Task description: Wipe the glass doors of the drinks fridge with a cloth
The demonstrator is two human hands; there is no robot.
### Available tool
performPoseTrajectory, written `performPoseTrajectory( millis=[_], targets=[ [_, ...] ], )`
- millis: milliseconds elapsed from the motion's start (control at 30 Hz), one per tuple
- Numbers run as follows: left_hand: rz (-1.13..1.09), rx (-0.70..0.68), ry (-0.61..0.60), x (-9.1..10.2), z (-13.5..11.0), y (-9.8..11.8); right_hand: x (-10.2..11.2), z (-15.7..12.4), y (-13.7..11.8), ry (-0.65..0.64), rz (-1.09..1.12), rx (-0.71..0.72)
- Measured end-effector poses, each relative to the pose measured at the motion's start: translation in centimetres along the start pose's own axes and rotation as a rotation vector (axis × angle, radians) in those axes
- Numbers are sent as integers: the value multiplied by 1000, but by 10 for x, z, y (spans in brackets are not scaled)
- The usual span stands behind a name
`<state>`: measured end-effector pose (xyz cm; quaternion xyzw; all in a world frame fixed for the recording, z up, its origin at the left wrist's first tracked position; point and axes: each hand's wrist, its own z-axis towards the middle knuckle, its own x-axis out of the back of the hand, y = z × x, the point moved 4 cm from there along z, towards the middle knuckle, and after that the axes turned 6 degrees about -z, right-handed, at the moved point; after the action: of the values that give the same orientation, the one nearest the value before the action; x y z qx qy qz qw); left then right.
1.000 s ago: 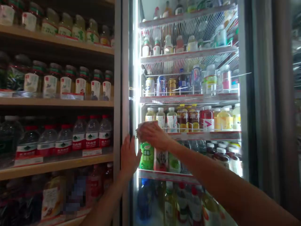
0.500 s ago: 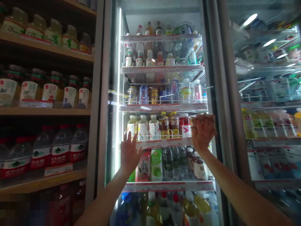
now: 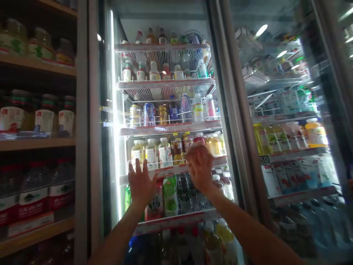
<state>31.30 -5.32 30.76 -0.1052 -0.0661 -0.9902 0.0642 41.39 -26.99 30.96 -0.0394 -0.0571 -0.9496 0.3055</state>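
Observation:
My left hand (image 3: 141,187) has its fingers spread in front of the glass door (image 3: 165,22) of a lit drinks fridge; whether the palm touches the glass I cannot tell. Behind those fingers stand pale-labelled bottles (image 3: 151,152). A crumpled brownish-pink cloth (image 3: 196,151) is bunched under my right hand (image 3: 202,173), whose fingers close over it against the door. Motion blurs this hand and the cloth a little. Through the glass, dark tea bottles (image 3: 177,147) and yellow drink bottles (image 3: 214,144) flank the cloth.
Wooden shelves (image 3: 38,141) with jars and bottled drinks stand at the left. A metal door frame (image 3: 234,95) runs down the right of the door. Beyond it is another fridge with yellow and orange bottles (image 3: 316,132). Reflections streak the glass.
My right hand has swept left across the door with the cloth, away from the right frame and closer to my left hand. The view has turned somewhat right; my left hand stays spread.

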Motion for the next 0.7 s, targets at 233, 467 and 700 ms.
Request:
performPoseTrajectory(
  millis=[233,467,700],
  targets=[
    [25,-26,-93,2,-2,-2,4,-10,33,58,-53,-69],
    [45,-3,-118,3,-3,2,5,-23,-11,-109,30,251],
    [49,5,-118,-1,-8,3,15,-23,64,118,-139,-331]
  ],
)
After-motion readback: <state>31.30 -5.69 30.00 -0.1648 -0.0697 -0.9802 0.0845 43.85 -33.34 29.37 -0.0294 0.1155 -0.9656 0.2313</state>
